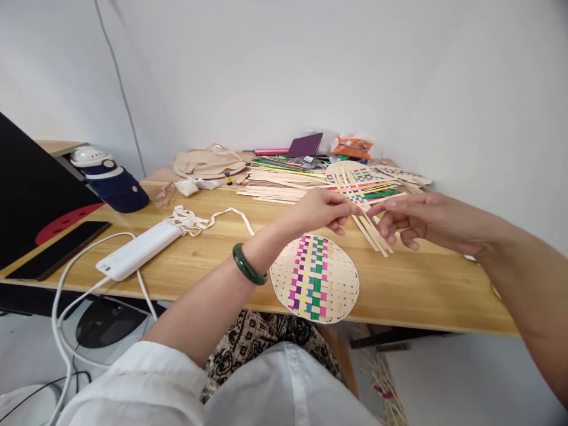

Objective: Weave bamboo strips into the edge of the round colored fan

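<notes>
My left hand (326,210), with a dark green bangle (248,265) on its wrist, is closed in a pinch above the table. My right hand (415,220) meets it fingertip to fingertip, its index finger and thumb drawn together and the other fingers loosely curled. Whatever is between the fingertips is too small to make out. Pale flat strips (374,235) pass behind and below the fingertips; I cannot tell whether the hands touch them. Below my left hand, a round woven mat (339,278) with pink, purple, yellow, blue and green bands lies at the table's front edge.
Behind the hands lie a pile of loose strips (277,180) and a second woven round (335,171). A white ribbon (231,210) trails toward my left forearm. Farther left are a small thread spool (228,178), a white power strip (139,248) and a blue bottle (113,186).
</notes>
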The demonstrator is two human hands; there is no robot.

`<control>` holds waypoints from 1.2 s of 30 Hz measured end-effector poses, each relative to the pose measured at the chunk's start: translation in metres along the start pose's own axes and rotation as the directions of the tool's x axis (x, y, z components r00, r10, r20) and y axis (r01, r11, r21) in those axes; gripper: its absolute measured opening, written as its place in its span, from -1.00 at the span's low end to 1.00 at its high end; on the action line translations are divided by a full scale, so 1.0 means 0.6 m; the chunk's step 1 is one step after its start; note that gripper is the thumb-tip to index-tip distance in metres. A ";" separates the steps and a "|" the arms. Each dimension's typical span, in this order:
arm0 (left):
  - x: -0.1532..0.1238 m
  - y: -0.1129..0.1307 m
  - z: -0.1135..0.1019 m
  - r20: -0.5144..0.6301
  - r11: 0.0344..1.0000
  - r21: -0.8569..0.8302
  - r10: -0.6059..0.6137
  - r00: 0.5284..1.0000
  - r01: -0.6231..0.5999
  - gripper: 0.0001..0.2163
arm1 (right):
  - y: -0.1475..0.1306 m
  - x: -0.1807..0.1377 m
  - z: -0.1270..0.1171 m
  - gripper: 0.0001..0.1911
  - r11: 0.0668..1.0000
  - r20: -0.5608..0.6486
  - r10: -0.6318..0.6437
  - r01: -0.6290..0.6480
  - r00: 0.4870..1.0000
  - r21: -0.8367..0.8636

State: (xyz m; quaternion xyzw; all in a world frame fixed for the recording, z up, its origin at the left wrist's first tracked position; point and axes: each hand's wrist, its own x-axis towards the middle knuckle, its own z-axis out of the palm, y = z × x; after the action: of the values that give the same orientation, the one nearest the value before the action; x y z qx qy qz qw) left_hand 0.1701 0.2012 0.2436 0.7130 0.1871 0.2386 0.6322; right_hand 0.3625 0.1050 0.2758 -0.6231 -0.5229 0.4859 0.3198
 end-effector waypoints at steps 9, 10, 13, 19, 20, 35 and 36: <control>-0.012 0.000 -0.026 -0.079 1.000 0.009 -0.011 0.997 0.012 -0.81 | 0.024 0.005 0.021 -0.66 0.983 0.087 0.103 -0.114 0.991 0.140; -0.013 0.002 -0.028 -0.098 1.000 0.011 -0.018 0.995 0.020 -0.84 | 0.024 0.006 0.022 -0.67 0.986 0.090 0.097 -0.108 0.991 0.125; -0.018 0.007 -0.035 -0.146 1.000 0.012 -0.004 0.989 0.006 -0.87 | 0.023 0.007 0.024 -0.64 0.991 0.098 0.088 -0.097 0.991 0.093; -0.026 0.011 -0.051 -0.203 1.000 -0.010 0.021 0.979 -0.024 -0.88 | 0.030 0.007 0.023 -0.59 0.996 0.136 0.079 -0.085 0.988 0.038; -0.026 0.011 -0.052 -0.208 1.000 -0.010 0.018 0.978 -0.021 -0.88 | 0.032 0.006 0.023 -0.58 0.996 0.142 0.078 -0.083 0.987 0.031; -0.037 0.013 -0.066 -0.251 0.999 -0.031 0.025 0.968 -0.034 -0.88 | 0.035 0.008 0.024 -0.59 0.999 0.023 0.048 -0.048 0.999 -0.002; -0.037 0.013 -0.066 -0.249 0.999 -0.028 0.025 0.968 -0.033 -0.88 | 0.035 0.008 0.023 -0.59 0.999 0.018 0.049 -0.049 0.999 -0.006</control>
State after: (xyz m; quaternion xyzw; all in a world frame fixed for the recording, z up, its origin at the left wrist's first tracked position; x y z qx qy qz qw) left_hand 0.1287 0.2199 0.2528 0.6699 0.2505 0.3383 0.6116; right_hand 0.3563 0.1030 0.2509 -0.6321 -0.5119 0.4978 0.3012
